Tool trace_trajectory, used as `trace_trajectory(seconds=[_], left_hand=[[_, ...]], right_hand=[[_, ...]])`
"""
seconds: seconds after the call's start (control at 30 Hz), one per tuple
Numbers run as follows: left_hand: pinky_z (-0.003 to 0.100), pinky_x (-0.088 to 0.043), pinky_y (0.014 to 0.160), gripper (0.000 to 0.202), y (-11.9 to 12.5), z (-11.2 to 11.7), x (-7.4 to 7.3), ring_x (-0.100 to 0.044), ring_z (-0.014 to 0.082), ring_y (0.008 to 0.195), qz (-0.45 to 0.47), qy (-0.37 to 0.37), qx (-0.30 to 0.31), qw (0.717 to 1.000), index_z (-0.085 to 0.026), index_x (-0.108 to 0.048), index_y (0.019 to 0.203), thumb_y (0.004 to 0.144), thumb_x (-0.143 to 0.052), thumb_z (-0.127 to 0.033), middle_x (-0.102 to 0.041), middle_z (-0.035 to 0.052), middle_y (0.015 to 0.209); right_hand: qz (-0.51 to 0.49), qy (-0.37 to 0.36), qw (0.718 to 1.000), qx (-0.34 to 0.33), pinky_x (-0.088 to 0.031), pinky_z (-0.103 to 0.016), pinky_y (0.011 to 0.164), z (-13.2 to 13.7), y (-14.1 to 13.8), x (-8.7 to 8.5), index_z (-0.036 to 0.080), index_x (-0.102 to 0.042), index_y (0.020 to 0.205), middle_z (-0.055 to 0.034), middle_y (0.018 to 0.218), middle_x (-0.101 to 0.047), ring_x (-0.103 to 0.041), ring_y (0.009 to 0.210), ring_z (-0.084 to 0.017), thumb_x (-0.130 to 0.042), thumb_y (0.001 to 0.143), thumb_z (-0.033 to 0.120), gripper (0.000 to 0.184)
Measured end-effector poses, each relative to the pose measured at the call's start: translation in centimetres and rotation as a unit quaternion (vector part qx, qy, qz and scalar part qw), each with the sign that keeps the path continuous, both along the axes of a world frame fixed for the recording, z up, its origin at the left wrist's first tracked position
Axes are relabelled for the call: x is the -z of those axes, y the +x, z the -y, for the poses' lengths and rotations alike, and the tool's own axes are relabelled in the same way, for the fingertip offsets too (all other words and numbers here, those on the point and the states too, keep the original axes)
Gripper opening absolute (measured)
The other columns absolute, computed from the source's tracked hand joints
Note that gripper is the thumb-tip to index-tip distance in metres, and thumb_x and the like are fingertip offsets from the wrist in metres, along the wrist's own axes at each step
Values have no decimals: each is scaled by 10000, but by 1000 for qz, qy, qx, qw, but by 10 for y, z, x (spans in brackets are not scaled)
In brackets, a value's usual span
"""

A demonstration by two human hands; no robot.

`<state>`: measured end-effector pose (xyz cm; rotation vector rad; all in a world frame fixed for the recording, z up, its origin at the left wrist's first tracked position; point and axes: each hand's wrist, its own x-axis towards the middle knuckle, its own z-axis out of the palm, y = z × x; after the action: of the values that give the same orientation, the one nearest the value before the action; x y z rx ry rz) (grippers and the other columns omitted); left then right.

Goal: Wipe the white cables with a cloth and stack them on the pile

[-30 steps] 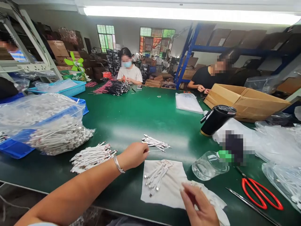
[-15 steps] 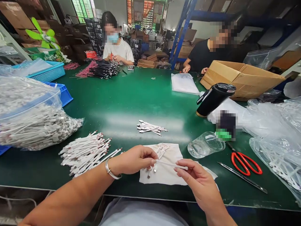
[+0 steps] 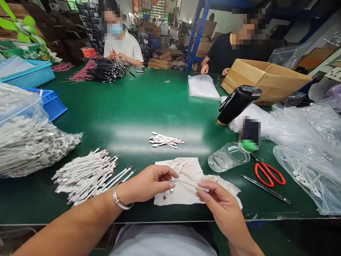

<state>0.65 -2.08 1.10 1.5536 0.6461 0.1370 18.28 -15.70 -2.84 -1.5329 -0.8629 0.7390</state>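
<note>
My left hand (image 3: 149, 184) and my right hand (image 3: 221, 204) pinch the two ends of one short white cable piece (image 3: 188, 184) and hold it level just above a white cloth (image 3: 186, 190) near the table's front edge. A few more white pieces lie on the far part of that cloth. To the left spreads a loose heap of the same white pieces (image 3: 87, 174). A small bunch of white pieces (image 3: 165, 140) lies farther out on the green table (image 3: 128, 113). A bracelet circles my left wrist.
A clear bottle (image 3: 227, 156) lies on its side, with red scissors (image 3: 268, 174), a metal blade (image 3: 265, 189), a black tumbler (image 3: 237, 104), plastic bags (image 3: 306, 156) and a cardboard box (image 3: 266, 81) on the right. A full bag (image 3: 29, 142) and blue baskets (image 3: 45, 103) sit left. Two people work across the table.
My left hand drew back from the small bunch with one white piece. My right hand left the cloth and took its other end. The view has tilted down.
</note>
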Motion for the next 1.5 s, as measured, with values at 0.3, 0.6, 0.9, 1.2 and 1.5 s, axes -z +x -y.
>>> trace_trajectory(seconds=[0.3, 0.6, 0.9, 1.2, 1.5], left_hand=[[219, -404, 616, 292, 2, 1, -1, -482, 87, 624, 11, -61, -8, 998, -118, -599, 883, 783, -575, -392, -539, -18, 689], [199, -356, 496, 479, 5, 4, 1, -452, 66, 482, -30, -80, -28, 996, -127, -544, 672, 721, -538, -603, -502, -35, 552], [196, -369, 500, 414, 6, 6, 0, -438, 67, 479, -52, -44, -39, 997, -134, -532, 629, 742, -519, -532, -481, -36, 530], [203, -398, 538, 310, 7, 12, 0, -477, 88, 562, -42, 6, -34, 999, -124, -593, 818, 783, -522, -423, -523, -19, 630], [231, -409, 671, 208, 12, 31, 15, -534, 128, 695, -26, 361, 116, 925, -186, -628, 899, 875, -426, -233, -630, 22, 763]], right_hand=[[45, -18, 998, 30, -513, -295, 572, 5, 0, -2, 232, -700, 818, -23, 680, -652, -585, 597, -163, -672, 710, 444, 239], [-33, -67, 997, -2, -423, -213, 456, 4, -4, -14, 170, -664, 649, -24, 567, -591, -517, 500, -112, -559, 786, 521, 391], [-57, -78, 995, -10, -388, -221, 454, 4, -2, -12, 160, -647, 624, -17, 514, -555, -488, 483, -112, -564, 770, 547, 421], [-38, -86, 996, 0, -373, -227, 429, 2, -1, -11, 162, -615, 594, -12, 490, -544, -475, 449, -112, -567, 748, 580, 448], [212, -62, 975, 35, -414, -280, 576, 17, 26, -5, 199, -625, 676, -18, 604, -579, -522, 584, -154, -465, 863, 457, 357]])
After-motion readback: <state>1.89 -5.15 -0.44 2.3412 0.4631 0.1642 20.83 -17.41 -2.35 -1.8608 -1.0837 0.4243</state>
